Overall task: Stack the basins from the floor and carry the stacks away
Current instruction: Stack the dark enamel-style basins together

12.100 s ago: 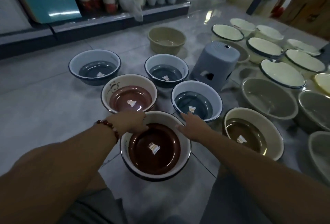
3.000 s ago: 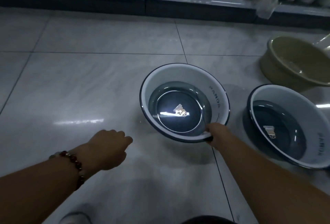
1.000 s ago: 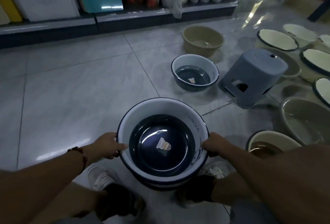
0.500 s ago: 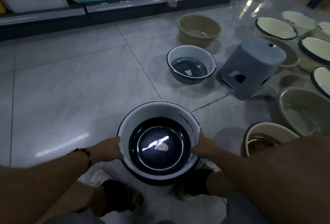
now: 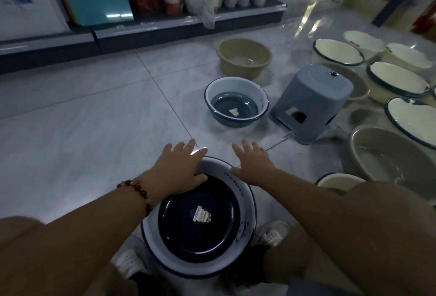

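A stack of white basins with dark blue insides (image 5: 198, 225) sits low between my feet; a sticker shows in the top one. My left hand (image 5: 174, 168) lies flat over the stack's far rim, fingers spread. My right hand (image 5: 252, 163) hovers just past the rim on the right, fingers also spread and holding nothing. One more blue basin (image 5: 236, 102) stands alone on the floor ahead. A tan basin (image 5: 244, 58) sits beyond it.
A grey plastic stool (image 5: 311, 102) stands right of the lone blue basin. Several cream basins (image 5: 398, 78) and a grey-beige one (image 5: 387, 154) crowd the right side. A brown-lined basin (image 5: 339, 181) peeks out behind my right arm. A low shelf (image 5: 165, 29) runs along the back.
Both hands have let go of the stack's sides and moved forward over its far rim, fingers spread. The stack now sits closer to me, between my feet.
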